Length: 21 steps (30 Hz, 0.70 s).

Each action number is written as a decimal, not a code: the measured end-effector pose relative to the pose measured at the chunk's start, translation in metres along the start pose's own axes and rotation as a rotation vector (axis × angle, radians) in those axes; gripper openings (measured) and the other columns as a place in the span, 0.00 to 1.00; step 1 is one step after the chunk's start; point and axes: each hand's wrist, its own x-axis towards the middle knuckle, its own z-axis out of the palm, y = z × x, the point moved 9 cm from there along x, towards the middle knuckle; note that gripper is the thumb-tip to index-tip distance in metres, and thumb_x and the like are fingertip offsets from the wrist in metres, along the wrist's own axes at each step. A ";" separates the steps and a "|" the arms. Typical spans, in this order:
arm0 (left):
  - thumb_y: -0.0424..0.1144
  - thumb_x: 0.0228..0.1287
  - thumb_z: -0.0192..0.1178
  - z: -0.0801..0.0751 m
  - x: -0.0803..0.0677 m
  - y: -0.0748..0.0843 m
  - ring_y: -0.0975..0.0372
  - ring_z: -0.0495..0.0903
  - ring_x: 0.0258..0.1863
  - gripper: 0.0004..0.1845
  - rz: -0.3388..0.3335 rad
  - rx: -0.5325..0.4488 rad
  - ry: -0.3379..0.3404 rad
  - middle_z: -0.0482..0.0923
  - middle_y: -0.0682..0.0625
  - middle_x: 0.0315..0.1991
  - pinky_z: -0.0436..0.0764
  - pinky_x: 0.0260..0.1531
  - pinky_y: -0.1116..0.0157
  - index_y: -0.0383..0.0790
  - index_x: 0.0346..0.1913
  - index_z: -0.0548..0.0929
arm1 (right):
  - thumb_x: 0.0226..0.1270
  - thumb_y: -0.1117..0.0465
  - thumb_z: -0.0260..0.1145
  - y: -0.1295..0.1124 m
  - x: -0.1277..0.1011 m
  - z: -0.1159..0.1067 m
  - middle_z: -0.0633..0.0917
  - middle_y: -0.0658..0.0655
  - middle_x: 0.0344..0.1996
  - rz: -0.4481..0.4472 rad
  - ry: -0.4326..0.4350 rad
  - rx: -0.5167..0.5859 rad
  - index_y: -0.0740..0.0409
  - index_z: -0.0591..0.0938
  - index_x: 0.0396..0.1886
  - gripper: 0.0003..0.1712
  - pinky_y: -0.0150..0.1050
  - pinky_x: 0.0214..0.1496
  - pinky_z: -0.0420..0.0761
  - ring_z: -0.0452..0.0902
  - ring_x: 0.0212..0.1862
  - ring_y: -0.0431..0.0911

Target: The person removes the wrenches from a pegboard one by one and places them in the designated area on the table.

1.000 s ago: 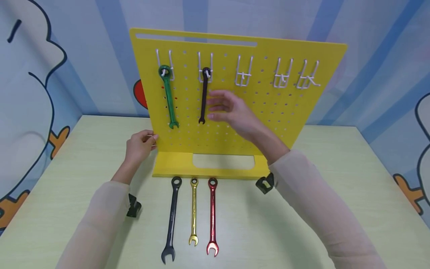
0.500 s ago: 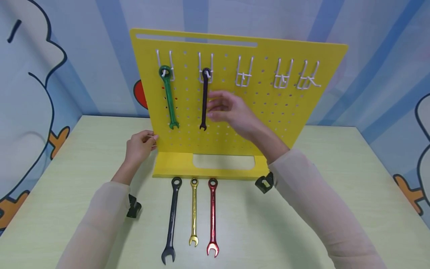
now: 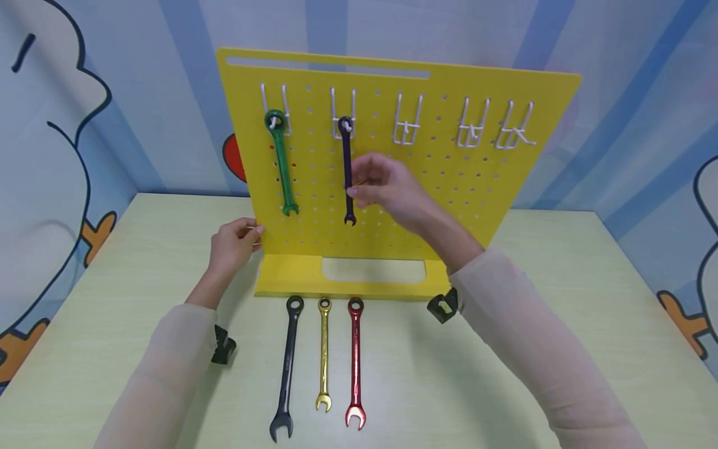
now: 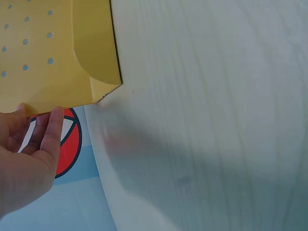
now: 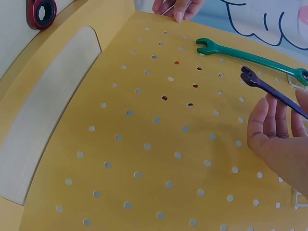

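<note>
A dark purple combination wrench (image 3: 346, 156) hangs by its ring end on the second hook from the left of a yellow pegboard (image 3: 387, 240). My right hand (image 3: 395, 190) pinches its shaft, thumb in front and fingers behind. In the right wrist view, the wrench's open end (image 5: 250, 77) stands off the board. My left hand (image 3: 230, 246) grips the board's lower left edge, also seen in the left wrist view, where its fingertips (image 4: 57, 115) meet the edge. To the left of the purple wrench, a green wrench (image 3: 283, 165) hangs on the first hook.
On the table before the pegboard lie a black wrench (image 3: 288, 362), a gold wrench (image 3: 324, 355) and a red wrench (image 3: 356, 362), ring ends toward the base (image 3: 286, 274). Farther right on the board are bare white hooks, one pair (image 3: 406, 128) nearest my right hand.
The purple wrench's lower end has swung to the right and slightly down. My right thumb now lies across its shaft, where before the fingers were beside it. My left hand has stayed put.
</note>
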 end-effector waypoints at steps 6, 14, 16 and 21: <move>0.49 0.63 0.53 0.000 0.000 0.000 0.58 0.79 0.37 0.16 0.004 0.001 -0.006 0.78 0.47 0.41 0.82 0.35 0.65 0.42 0.48 0.78 | 0.59 0.76 0.59 -0.002 -0.002 -0.002 0.78 0.59 0.32 -0.022 0.011 0.012 0.66 0.74 0.40 0.09 0.42 0.41 0.78 0.74 0.33 0.47; 0.48 0.63 0.53 0.000 -0.001 0.002 0.58 0.79 0.37 0.16 0.010 0.006 -0.010 0.77 0.47 0.41 0.82 0.36 0.65 0.42 0.48 0.78 | 0.60 0.75 0.59 -0.004 -0.007 -0.002 0.77 0.60 0.32 -0.024 0.002 -0.020 0.65 0.74 0.38 0.07 0.45 0.42 0.79 0.74 0.33 0.49; 0.48 0.63 0.53 0.000 -0.001 0.003 0.58 0.79 0.37 0.16 0.006 0.008 -0.007 0.77 0.47 0.41 0.82 0.36 0.65 0.42 0.48 0.78 | 0.61 0.74 0.59 -0.004 -0.009 -0.002 0.77 0.60 0.32 -0.023 -0.001 -0.031 0.65 0.74 0.39 0.07 0.47 0.43 0.78 0.74 0.33 0.50; 0.48 0.64 0.53 -0.001 -0.002 0.003 0.57 0.78 0.37 0.16 0.001 0.013 -0.005 0.77 0.47 0.42 0.82 0.37 0.65 0.42 0.49 0.77 | 0.61 0.74 0.59 -0.005 -0.011 0.000 0.78 0.60 0.32 -0.041 -0.028 -0.034 0.65 0.74 0.39 0.07 0.44 0.41 0.79 0.75 0.32 0.48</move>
